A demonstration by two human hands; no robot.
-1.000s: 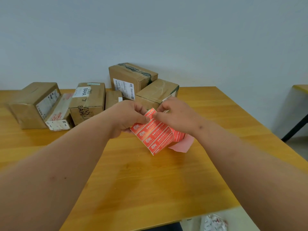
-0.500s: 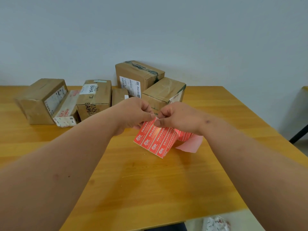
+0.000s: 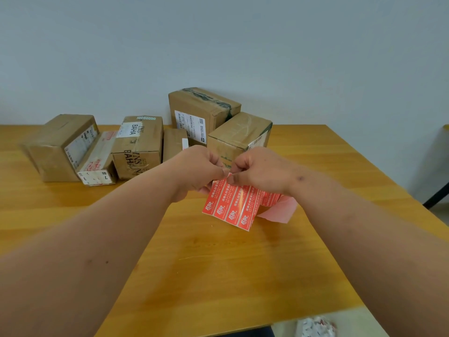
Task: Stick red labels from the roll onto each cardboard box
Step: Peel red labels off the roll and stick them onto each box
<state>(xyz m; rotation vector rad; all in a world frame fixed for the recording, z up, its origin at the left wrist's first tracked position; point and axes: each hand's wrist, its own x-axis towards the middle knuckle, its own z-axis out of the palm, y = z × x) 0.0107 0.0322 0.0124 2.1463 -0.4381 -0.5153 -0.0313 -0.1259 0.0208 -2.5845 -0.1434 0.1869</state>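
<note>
Left hand (image 3: 198, 166) pinches label strip (image 3: 230, 205) top | right hand (image 3: 257, 169) pinches same edge

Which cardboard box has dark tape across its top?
The back box, the rearmost one by the wall, with a white shipping label on its front. The other boxes show clear or pale tape only.

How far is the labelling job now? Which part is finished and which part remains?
Done: nothing that shows; no box bears one of these red labels on the faces in view. In hand: the left hand and right hand pinch the top edge of the red label strip above the table, seemingly peeling one. Left: all the cardboard boxes at the back.
</note>
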